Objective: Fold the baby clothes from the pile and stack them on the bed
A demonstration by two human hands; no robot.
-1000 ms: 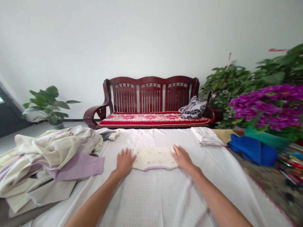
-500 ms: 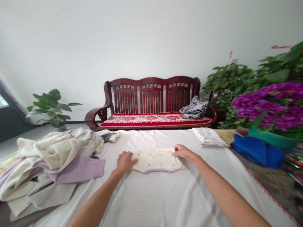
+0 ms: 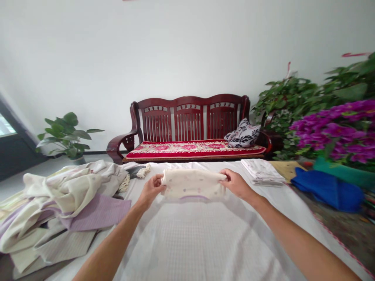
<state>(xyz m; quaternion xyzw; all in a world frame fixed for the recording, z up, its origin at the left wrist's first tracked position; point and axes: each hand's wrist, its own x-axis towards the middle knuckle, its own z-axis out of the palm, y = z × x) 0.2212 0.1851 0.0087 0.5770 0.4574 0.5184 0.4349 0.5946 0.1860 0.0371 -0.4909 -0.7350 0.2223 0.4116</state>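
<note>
A cream garment (image 3: 193, 184) with small printed motifs and a lilac-trimmed curved edge is folded into a band and held up by its two ends. My left hand (image 3: 152, 190) pinches its left end, and my right hand (image 3: 236, 183) grips the right end, thumb and fingers closed. The garment looks slightly blurred; its lower edge hangs towards me, above the white cloth (image 3: 187, 238). Its exact kind cannot be made out. A folded stack of white clothes (image 3: 262, 171) lies just beyond my right hand.
A heap of loose clothes (image 3: 67, 207), cream, grey and lilac, covers the left side. Blue fabric (image 3: 328, 189) and a green pot (image 3: 342, 171) with purple flowers (image 3: 340, 127) stand right. Behind is a wooden bench (image 3: 189, 121) with a patterned cushion (image 3: 243, 134).
The garment has come up off the white cloth, between both hands, and moved away from me. Its near edge now hangs. The left hand has closed on its end.
</note>
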